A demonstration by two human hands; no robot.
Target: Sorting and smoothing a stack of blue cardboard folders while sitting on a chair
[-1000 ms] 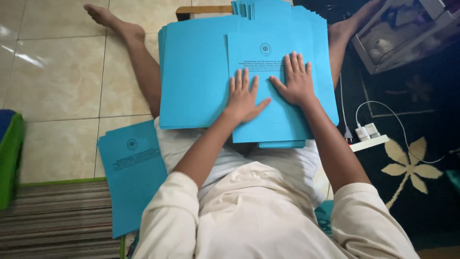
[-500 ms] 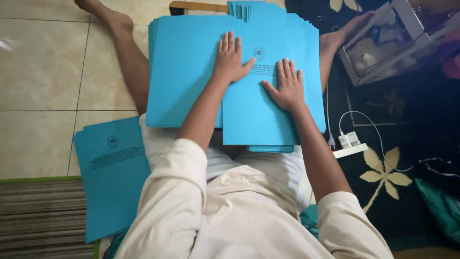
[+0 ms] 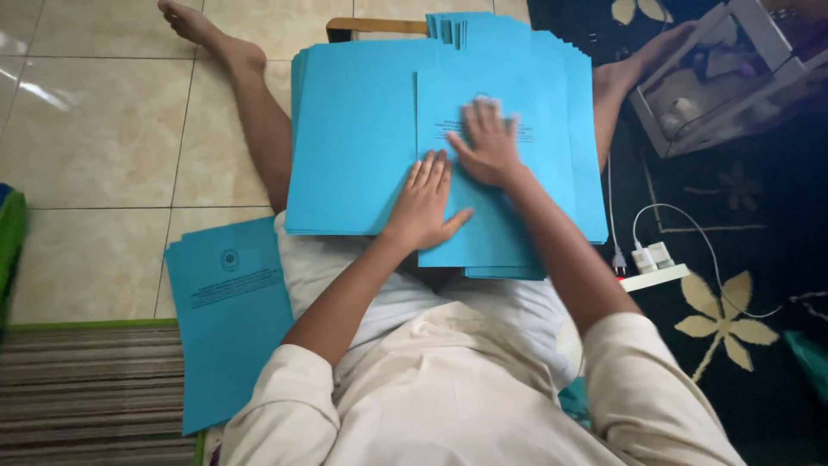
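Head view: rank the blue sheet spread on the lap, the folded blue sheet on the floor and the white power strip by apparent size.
1. Blue sheet on the lap
2. Folded blue sheet on the floor, though partly hidden by the arm
3. White power strip

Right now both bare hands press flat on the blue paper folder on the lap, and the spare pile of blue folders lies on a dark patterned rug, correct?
Not the rug. In the head view the left hand and right hand press the blue paper folder, but the spare pile of blue folders lies on beige floor tiles.
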